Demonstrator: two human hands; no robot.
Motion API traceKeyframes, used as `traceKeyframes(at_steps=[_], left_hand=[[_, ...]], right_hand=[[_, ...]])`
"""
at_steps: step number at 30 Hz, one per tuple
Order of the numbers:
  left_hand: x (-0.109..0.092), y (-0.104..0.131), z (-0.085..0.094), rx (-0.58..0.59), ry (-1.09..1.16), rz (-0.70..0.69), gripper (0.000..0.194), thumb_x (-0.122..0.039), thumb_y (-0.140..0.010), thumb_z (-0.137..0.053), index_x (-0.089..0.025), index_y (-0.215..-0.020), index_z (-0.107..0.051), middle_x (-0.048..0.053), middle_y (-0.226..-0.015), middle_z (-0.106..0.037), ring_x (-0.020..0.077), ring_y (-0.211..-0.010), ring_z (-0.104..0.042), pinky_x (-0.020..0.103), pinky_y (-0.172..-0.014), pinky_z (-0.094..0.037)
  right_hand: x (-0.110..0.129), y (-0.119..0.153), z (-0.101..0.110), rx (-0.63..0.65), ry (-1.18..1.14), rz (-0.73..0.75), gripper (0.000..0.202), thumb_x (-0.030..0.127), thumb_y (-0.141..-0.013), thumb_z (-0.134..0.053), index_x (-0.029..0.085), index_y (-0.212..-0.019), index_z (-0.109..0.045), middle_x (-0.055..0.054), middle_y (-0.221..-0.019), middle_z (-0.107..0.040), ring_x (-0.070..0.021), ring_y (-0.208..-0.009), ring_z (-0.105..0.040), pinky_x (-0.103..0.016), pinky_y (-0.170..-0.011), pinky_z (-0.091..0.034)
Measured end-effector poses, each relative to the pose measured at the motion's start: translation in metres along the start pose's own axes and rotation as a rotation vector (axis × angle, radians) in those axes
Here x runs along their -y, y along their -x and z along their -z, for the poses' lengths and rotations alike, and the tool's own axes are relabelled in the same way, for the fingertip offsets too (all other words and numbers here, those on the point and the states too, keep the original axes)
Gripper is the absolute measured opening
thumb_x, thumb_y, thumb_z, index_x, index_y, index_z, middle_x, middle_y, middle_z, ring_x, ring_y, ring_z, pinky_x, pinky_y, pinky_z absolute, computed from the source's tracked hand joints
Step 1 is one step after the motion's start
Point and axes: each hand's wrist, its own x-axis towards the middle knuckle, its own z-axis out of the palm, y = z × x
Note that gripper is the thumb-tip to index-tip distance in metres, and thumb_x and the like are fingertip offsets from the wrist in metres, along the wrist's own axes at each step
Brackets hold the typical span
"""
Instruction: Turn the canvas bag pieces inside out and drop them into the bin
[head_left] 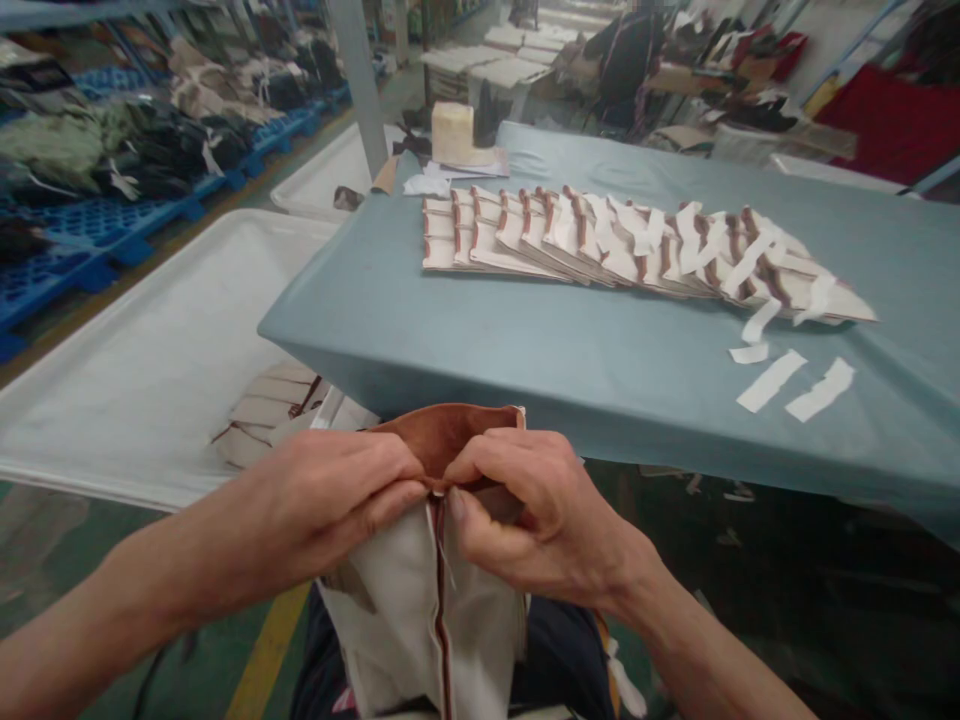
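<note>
Cream fabric piece [394, 600] held over the lap [559, 660], its brown rim [450, 425] pinched close together by left hand [337, 490] and right hand [525, 510]; uneven grip could misalign the edges.

Head-worn view, facing forward (and down).

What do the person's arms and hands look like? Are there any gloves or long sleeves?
No gloves: the bare left hand and bare right hand show no ring. The bare left forearm and bare right forearm show no sleeve, watch or bracelet.
</note>
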Motion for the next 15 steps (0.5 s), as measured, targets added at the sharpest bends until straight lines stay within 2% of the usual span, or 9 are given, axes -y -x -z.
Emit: traceKeyframes(at_steps=[2,4,7,11,13,15], left_hand=[[0.006,0.001,-0.01,-0.119,-0.106,-0.134,0.035,-0.022,-0.119,-0.05,-0.025,-0.085,-0.057,-0.004,-0.069,-0.062,0.0163,-0.059,-0.056,0.034,-0.058,-0.035],[0.011,0.003,-0.015,-0.166,-0.126,-0.16,0.034,-0.022,-0.119,-0.05,-0.025,-0.086,-0.057,-0.004,-0.069,-0.06,0.017,-0.059,-0.054,0.035,-0.06,-0.034],[0.016,0.005,-0.011,-0.045,0.044,-0.071,0.03,-0.026,-0.121,-0.049,-0.024,-0.095,-0.064,-0.003,-0.077,-0.069,0.0152,-0.066,-0.062,0.029,-0.065,-0.041],[0.011,0.001,0.008,0.115,0.273,0.045,0.013,-0.029,-0.116,-0.061,-0.026,-0.11,-0.073,-0.005,-0.092,-0.081,0.0126,-0.078,-0.073,0.021,-0.073,-0.048],[0.005,-0.002,0.014,0.169,0.304,0.075,0.019,-0.032,-0.117,-0.058,-0.027,-0.113,-0.075,-0.005,-0.096,-0.083,0.0135,-0.081,-0.075,0.021,-0.075,-0.049],[-0.002,-0.004,0.014,0.125,0.231,0.109,0.034,-0.038,-0.119,-0.051,-0.026,-0.1,-0.078,-0.004,-0.086,-0.081,0.0138,-0.073,-0.073,0.022,-0.071,-0.049]], right_hand=[[-0.005,0.001,-0.003,-0.019,-0.042,-0.014,0.017,0.011,-0.082,-0.055,0.019,-0.077,-0.069,0.005,-0.062,-0.067,-0.0081,-0.05,-0.05,-0.022,-0.054,-0.037],[-0.01,0.001,-0.007,-0.04,-0.112,-0.02,0.016,0.011,-0.082,-0.056,0.02,-0.076,-0.068,0.005,-0.061,-0.068,-0.0076,-0.047,-0.049,-0.021,-0.051,-0.037],[-0.016,0.001,-0.009,-0.044,-0.152,0.022,0.015,0.011,-0.085,-0.057,0.02,-0.078,-0.068,0.004,-0.064,-0.07,-0.0083,-0.049,-0.051,-0.021,-0.053,-0.041],[-0.016,0.001,-0.006,-0.02,-0.052,0.126,0.017,0.009,-0.085,-0.056,0.022,-0.081,-0.066,0.003,-0.068,-0.071,-0.0111,-0.055,-0.056,-0.025,-0.059,-0.044],[-0.012,0.0,-0.003,-0.01,0.015,0.173,0.018,0.008,-0.085,-0.056,0.023,-0.081,-0.063,0.003,-0.067,-0.07,-0.0121,-0.056,-0.057,-0.026,-0.059,-0.041],[-0.006,0.0,0.001,0.01,0.083,0.194,0.019,0.007,-0.087,-0.056,0.023,-0.079,-0.061,0.002,-0.066,-0.069,-0.0128,-0.057,-0.057,-0.028,-0.059,-0.039]])
